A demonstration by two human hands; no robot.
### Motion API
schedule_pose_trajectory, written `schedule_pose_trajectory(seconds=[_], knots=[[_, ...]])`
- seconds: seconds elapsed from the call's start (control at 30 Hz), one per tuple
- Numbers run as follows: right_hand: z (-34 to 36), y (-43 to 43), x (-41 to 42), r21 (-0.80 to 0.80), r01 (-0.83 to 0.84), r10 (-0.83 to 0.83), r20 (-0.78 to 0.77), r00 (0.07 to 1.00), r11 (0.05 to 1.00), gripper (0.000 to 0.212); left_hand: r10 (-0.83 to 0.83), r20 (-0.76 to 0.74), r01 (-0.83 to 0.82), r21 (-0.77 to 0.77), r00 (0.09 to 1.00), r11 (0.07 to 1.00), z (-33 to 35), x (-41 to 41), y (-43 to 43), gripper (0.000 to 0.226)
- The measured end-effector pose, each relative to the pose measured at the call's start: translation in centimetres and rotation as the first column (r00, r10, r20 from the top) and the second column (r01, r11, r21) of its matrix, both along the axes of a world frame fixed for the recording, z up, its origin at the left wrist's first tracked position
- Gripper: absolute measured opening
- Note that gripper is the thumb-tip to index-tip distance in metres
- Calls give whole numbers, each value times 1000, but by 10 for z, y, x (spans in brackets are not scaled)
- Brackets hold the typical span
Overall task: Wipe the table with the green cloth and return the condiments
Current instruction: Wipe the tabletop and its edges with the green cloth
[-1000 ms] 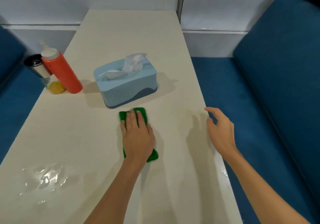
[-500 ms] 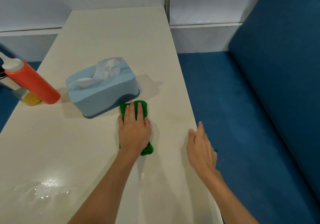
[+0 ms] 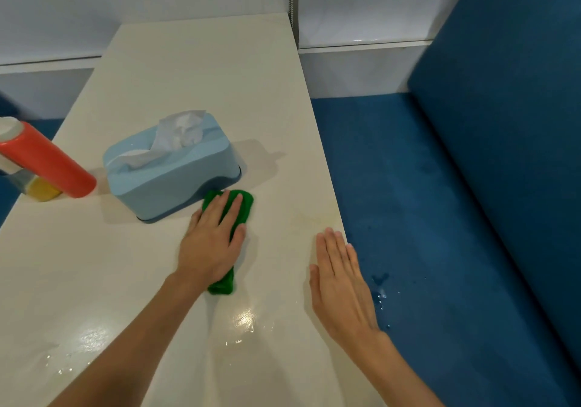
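Currently in hand: the wiping step; the green cloth (image 3: 242, 201) is pressed onto the table (image 3: 204, 76) at centre frame.
Left hand (image 3: 212, 243): laid flat on the cloth, fingers straight and slightly spread; nothing is gripped.
Right hand (image 3: 341, 284): held flat, palm down, fingers straight and close together, at the table's right edge; contact with the surface cannot be told.
Cloth position: bunched lengthwise under the left palm, its far end right by the near corner of the blue tissue box (image 3: 176, 180); whether the two touch cannot be told.
Condiments: a red squeeze bottle (image 3: 47, 161) and a clear container with yellow contents (image 3: 41, 190) are seen together at the left edge of the frame, partly cut off; neither is judged to be returned yet.
Wet patches (image 3: 245, 318): a glossy film is seen at lower centre and lower left, below the cloth; drops also lie on the blue bench seat (image 3: 440, 218).
Next move: the cloth is probably best drawn down the frame across the wet film under even, flat pressure, with the tissue box avoided; the condiments are better left until the surface is dry.
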State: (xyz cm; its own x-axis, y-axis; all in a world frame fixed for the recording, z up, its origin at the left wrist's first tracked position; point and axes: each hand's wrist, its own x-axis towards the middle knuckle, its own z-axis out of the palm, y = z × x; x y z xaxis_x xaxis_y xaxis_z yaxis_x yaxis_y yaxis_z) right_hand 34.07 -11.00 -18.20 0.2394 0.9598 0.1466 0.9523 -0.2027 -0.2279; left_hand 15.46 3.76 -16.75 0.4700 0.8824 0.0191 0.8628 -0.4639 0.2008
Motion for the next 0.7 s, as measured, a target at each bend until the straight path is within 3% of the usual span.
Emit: schedule_pose_trajectory(seconds=[0.17,0.27,0.4,0.53,0.7], knots=[[-1,1,0,-30,19,-18,34,999,999,61,45,-3,-45,-30,999,999,4,67,12,70],[-2,1,0,-40,18,-17,28,999,999,60,-118,38,119,-24,992,993,5,79,-7,67],[-2,1,1,-19,20,-19,37,999,1000,59,-320,83,325,-59,944,944,6,27,-32,54],[-2,1,-1,-5,34,-33,47,998,999,61,-246,65,249,-39,967,968,4,-2,-12,56],[-3,2,-2,-9,45,-44,69,997,999,61,-94,11,94,-3,995,996,2,55,36,67]])
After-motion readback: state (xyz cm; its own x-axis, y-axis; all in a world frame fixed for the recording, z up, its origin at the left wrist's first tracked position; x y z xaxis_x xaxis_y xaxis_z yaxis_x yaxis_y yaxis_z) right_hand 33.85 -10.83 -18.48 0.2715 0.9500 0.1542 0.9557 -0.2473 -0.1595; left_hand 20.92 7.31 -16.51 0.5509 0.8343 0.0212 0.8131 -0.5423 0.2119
